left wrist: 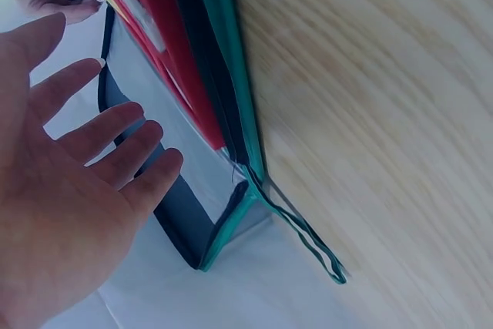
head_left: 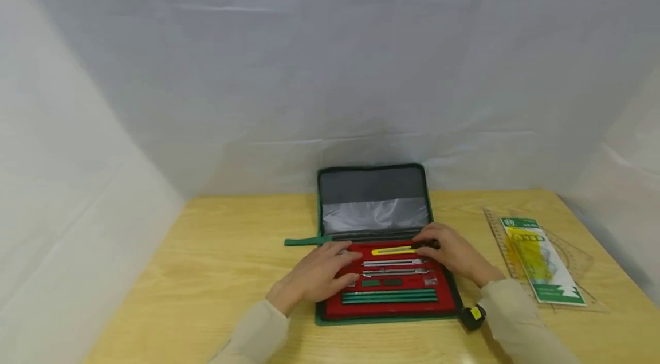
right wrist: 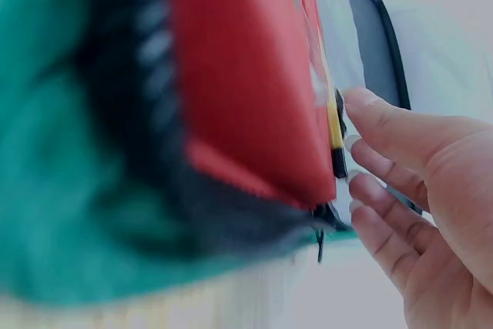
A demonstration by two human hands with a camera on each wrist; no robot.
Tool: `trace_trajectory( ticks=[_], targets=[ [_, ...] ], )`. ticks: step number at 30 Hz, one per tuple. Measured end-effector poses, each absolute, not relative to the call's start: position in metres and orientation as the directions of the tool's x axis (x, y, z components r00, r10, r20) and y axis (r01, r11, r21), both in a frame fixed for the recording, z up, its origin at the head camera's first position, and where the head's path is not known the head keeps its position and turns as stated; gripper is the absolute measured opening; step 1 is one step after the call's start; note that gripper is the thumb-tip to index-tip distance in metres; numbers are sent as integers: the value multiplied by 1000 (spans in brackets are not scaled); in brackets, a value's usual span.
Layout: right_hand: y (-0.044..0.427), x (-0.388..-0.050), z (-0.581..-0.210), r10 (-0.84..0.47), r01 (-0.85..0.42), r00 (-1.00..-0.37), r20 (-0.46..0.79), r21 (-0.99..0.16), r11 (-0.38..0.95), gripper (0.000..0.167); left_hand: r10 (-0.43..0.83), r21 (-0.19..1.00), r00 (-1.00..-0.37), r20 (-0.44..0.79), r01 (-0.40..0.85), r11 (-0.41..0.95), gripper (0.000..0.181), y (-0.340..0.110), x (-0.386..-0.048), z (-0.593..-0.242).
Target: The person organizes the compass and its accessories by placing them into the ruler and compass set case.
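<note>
An unzipped case (head_left: 381, 313) with a red inner tray lies on the table, its lid raised at the back. Near the tray's top edge lies a yellow utility knife (head_left: 393, 251) with a black end. My right hand (head_left: 454, 249) pinches that black end between thumb and fingers. Spread over the tray's left side, my left hand (head_left: 319, 272) has its fingers extended and holds nothing. Below the knife sit silver compass-like drawing instruments (head_left: 394, 271), two small dark green blocks (head_left: 370, 283) and several green pencils (head_left: 389, 296).
A black tape measure (head_left: 471, 317) stands at the case's lower right corner. Clear rulers and set squares lie under a green-and-white packet (head_left: 546, 272) on the right. A green strap (head_left: 301, 242) sticks out left of the case. White sheeting surrounds the wooden table (head_left: 216, 272).
</note>
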State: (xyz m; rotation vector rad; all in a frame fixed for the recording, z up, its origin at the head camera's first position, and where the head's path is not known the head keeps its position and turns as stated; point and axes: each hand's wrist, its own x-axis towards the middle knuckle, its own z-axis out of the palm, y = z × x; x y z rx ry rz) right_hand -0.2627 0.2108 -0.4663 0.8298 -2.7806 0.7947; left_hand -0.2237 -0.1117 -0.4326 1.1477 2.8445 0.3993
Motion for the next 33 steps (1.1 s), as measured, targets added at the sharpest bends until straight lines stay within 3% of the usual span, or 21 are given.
trace_trajectory(
  ticks=[7, 23, 33],
  targets=[
    [221, -252, -467, -422, -514, -856, 299, -396, 761, 16, 719, 242, -691, 72, 712, 660, 46, -104, -227, -433],
    [225, -240, -472, -399, -504, -861, 315, -418, 756, 18, 745, 171, -667, 28, 737, 654, 50, -81, -230, -433],
    [220, -231, -473, -442, -505, -861, 250, -330, 797, 30, 760, 169, -649, -1, 749, 640, 51, -70, -230, -437]
  ],
)
